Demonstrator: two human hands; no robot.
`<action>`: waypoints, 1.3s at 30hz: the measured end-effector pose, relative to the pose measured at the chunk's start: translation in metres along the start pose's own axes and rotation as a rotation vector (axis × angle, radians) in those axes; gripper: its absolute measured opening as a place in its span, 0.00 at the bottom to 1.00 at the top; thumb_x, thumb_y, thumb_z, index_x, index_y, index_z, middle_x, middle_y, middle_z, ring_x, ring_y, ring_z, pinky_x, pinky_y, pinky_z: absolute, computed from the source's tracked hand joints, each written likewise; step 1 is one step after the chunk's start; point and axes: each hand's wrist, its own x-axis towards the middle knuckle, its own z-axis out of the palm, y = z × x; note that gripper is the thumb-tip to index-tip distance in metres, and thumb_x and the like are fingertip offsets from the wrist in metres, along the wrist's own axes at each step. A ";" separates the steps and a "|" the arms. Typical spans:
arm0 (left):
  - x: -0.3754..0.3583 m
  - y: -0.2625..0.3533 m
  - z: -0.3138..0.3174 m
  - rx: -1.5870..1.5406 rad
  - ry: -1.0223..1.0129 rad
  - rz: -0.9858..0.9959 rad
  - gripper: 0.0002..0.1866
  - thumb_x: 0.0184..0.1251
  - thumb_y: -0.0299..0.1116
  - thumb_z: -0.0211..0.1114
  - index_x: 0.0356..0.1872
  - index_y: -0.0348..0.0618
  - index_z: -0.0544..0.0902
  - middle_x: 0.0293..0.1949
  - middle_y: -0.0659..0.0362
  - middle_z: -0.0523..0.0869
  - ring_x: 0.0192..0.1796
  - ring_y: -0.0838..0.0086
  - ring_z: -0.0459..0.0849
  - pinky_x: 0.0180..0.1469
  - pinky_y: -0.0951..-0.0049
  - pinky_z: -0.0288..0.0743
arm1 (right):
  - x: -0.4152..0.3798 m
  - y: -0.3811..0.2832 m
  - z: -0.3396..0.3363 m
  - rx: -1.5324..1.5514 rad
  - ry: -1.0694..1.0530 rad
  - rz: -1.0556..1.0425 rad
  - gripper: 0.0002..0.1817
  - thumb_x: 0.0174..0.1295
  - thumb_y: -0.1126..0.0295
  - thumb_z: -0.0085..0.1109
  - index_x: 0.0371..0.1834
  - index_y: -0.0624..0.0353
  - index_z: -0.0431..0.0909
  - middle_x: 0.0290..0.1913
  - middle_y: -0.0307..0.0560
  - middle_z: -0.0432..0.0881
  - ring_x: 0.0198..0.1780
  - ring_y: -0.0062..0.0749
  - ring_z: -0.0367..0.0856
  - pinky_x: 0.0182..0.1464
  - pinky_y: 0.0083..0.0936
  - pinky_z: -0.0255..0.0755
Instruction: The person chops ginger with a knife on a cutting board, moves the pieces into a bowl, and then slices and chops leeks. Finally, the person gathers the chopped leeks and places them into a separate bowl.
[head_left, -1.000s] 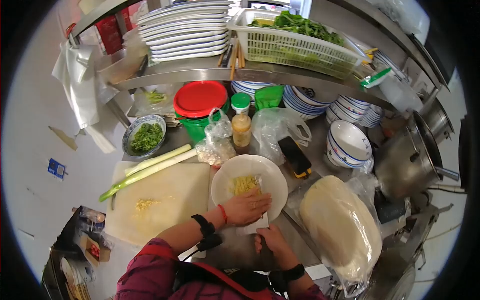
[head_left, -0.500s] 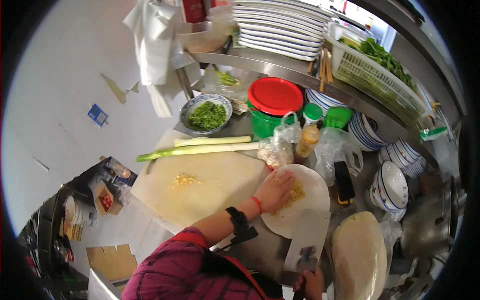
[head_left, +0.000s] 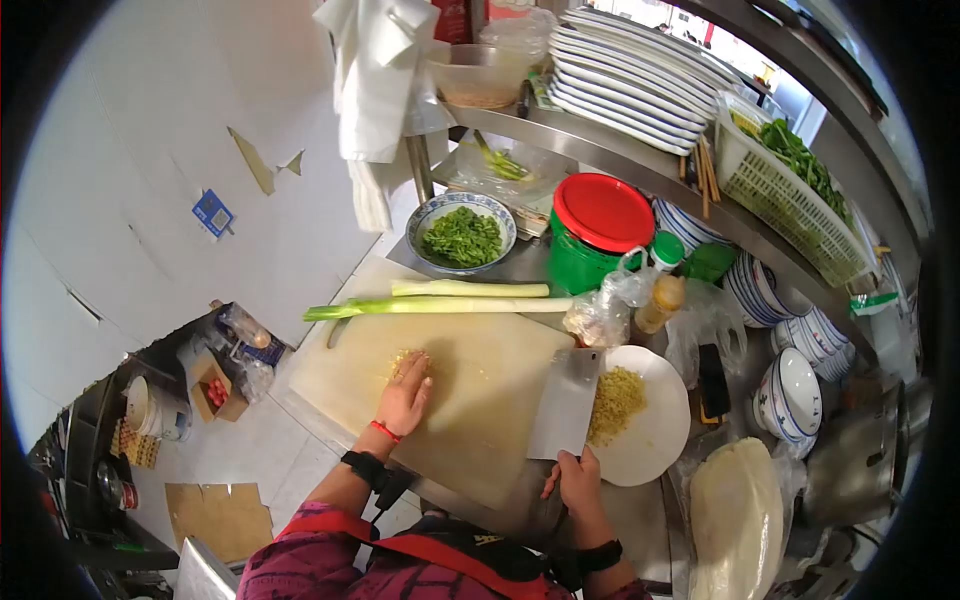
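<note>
My left hand (head_left: 402,396) lies on the white cutting board (head_left: 480,400), fingers stretched out over a small patch of finely chopped yellow bits (head_left: 400,362) and partly hiding them. Its palm faces down. A broad cleaver (head_left: 566,400) is in my right hand (head_left: 580,482), which is closed round the handle. The blade lies between the board's right edge and a white plate (head_left: 665,420), overlapping the plate's left rim. On that plate sits a larger heap of chopped yellow bits (head_left: 618,400). Two lengths of leek (head_left: 440,305) rest along the board's far edge.
Behind the board stand a bowl of chopped greens (head_left: 461,238), a green tub with a red lid (head_left: 604,212) and a seasoning bottle (head_left: 660,303). A phone (head_left: 713,380) and a wrapped pale block (head_left: 738,520) lie right. Overhead, a shelf holds stacked plates (head_left: 635,85).
My left hand has moved left from the plate to the chopped bits on the board. My right hand has brought the cleaver up and left, beside the board's edge. The view has shifted.
</note>
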 end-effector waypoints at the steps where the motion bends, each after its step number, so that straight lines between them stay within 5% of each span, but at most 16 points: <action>1: 0.000 -0.007 -0.006 -0.006 0.009 -0.006 0.20 0.64 0.29 0.52 0.57 0.32 0.68 0.59 0.41 0.69 0.62 0.50 0.66 0.64 0.59 0.61 | 0.002 0.002 0.005 -0.012 -0.003 -0.002 0.05 0.61 0.73 0.44 0.35 0.64 0.64 0.17 0.44 0.68 0.12 0.31 0.70 0.13 0.31 0.69; 10: 0.004 -0.071 -0.033 0.170 0.142 -0.227 0.24 0.65 0.33 0.52 0.58 0.29 0.66 0.60 0.38 0.67 0.65 0.49 0.62 0.66 0.59 0.56 | 0.016 0.026 0.060 -0.061 -0.008 0.150 0.07 0.60 0.71 0.45 0.36 0.65 0.64 0.19 0.44 0.69 0.13 0.32 0.70 0.16 0.32 0.71; 17: 0.018 -0.072 -0.018 0.194 0.102 -0.170 0.28 0.65 0.38 0.52 0.60 0.27 0.64 0.61 0.38 0.65 0.66 0.47 0.60 0.67 0.57 0.54 | 0.046 0.033 0.147 -0.245 -0.488 0.201 0.07 0.61 0.70 0.46 0.34 0.63 0.67 0.18 0.44 0.70 0.15 0.31 0.73 0.19 0.31 0.72; 22: 0.020 -0.078 -0.028 -0.039 0.181 -0.229 0.25 0.65 0.34 0.51 0.58 0.26 0.65 0.61 0.35 0.65 0.65 0.44 0.61 0.67 0.57 0.54 | 0.042 0.045 0.208 -0.222 -0.610 0.085 0.07 0.59 0.72 0.46 0.31 0.66 0.65 0.15 0.46 0.73 0.15 0.30 0.74 0.16 0.28 0.69; 29: 0.027 -0.036 -0.020 -0.173 0.230 -0.186 0.20 0.65 0.28 0.51 0.56 0.29 0.71 0.62 0.39 0.67 0.66 0.50 0.62 0.67 0.60 0.54 | 0.012 0.013 0.178 -0.319 -0.497 -0.049 0.07 0.61 0.71 0.47 0.32 0.64 0.65 0.15 0.45 0.73 0.15 0.28 0.73 0.17 0.25 0.68; 31: 0.039 0.000 -0.005 -0.269 0.255 0.011 0.19 0.64 0.26 0.51 0.56 0.32 0.72 0.61 0.40 0.68 0.66 0.50 0.63 0.67 0.60 0.55 | -0.007 -0.003 0.149 -0.364 -0.380 -0.063 0.06 0.62 0.70 0.47 0.34 0.62 0.65 0.16 0.42 0.73 0.14 0.25 0.72 0.18 0.24 0.68; 32: 0.047 0.020 0.005 -0.297 0.252 0.098 0.19 0.64 0.25 0.51 0.56 0.34 0.73 0.61 0.41 0.68 0.66 0.50 0.64 0.67 0.59 0.56 | -0.005 0.021 0.127 -0.247 -0.333 -0.130 0.13 0.62 0.67 0.49 0.43 0.66 0.68 0.16 0.41 0.72 0.17 0.26 0.75 0.19 0.25 0.69; 39: 0.060 0.187 0.110 -0.571 0.106 0.283 0.17 0.64 0.28 0.53 0.53 0.33 0.75 0.59 0.44 0.71 0.65 0.53 0.66 0.66 0.62 0.58 | -0.069 -0.016 -0.019 -0.236 -0.010 -0.161 0.11 0.62 0.68 0.49 0.41 0.65 0.67 0.16 0.41 0.72 0.16 0.24 0.74 0.19 0.25 0.68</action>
